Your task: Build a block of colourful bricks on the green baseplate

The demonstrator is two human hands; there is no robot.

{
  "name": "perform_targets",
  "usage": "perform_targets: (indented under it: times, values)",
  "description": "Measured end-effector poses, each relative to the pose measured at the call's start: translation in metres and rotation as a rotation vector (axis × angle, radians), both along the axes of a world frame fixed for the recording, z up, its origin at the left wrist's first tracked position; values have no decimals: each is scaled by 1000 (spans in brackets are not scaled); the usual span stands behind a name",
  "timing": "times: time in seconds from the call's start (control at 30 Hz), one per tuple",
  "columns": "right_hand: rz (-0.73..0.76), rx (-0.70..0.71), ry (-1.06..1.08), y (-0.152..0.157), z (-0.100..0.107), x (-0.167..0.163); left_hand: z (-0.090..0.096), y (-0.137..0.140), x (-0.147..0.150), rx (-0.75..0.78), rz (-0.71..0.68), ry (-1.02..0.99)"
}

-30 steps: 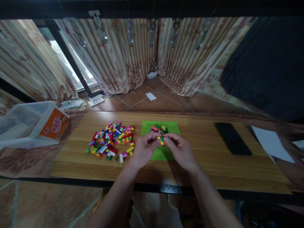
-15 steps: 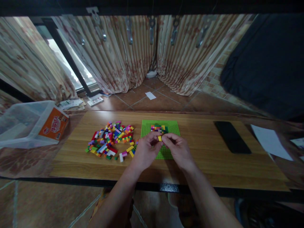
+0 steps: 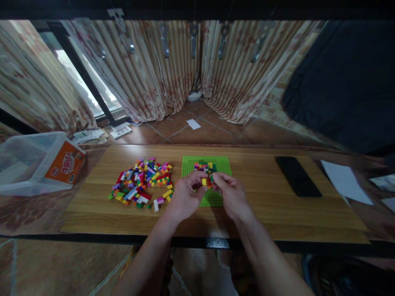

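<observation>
Over the front half of a green studded baseplate (image 3: 226,164), my two hands are close together. My left hand (image 3: 184,196) pinches a small yellow toy brick (image 3: 204,181) between thumb and fingertips. A small dark green brick (image 3: 212,178) shows at the fingertips of my right hand (image 3: 232,194), which are pressed together. Just beyond the fingers, a low build of multicoloured bricks (image 3: 202,166) sits on the baseplate; its near part is partly hidden by my hands.
Left of the baseplate, a loose pile of mixed toy bricks (image 3: 138,183) spreads over the wooden table (image 3: 262,222). To the right lies a black phone-like slab (image 3: 298,176), with white paper (image 3: 345,181) beyond it. A clear plastic bin (image 3: 31,164) stands at far left.
The yellow brick has shifted slightly left and down with my left hand. My right fingertips have come off it, and a dark green brick now shows at them. The view has shifted slightly.
</observation>
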State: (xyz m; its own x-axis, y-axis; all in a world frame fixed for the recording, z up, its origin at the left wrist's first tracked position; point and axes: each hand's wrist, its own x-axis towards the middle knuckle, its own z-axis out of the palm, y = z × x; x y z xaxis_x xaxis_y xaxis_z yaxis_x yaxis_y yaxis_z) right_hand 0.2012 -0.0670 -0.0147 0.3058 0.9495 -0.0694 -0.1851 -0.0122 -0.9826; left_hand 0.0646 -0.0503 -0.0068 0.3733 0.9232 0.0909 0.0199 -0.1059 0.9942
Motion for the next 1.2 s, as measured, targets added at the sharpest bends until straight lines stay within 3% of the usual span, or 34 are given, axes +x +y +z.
perform_targets:
  times: [0.27,0.53,0.63,0.83,0.93,1.2]
  values:
    - [-30,36,80,1,4,13,-7,5,-6,-21,73,-9]
    - [-207,10,-62,6,-1,37,-2,10,-13,-65,220,-6]
    - [-200,23,-178,6,-3,40,-2,12,-14,-60,258,1]
    - [-40,2,-554,3,-11,36,-8,15,-16,-33,325,57]
    - [5,-24,-641,2,-13,33,-10,16,-18,-39,347,72]
    - [-74,-35,-754,5,-11,34,-9,17,-21,-29,369,83]
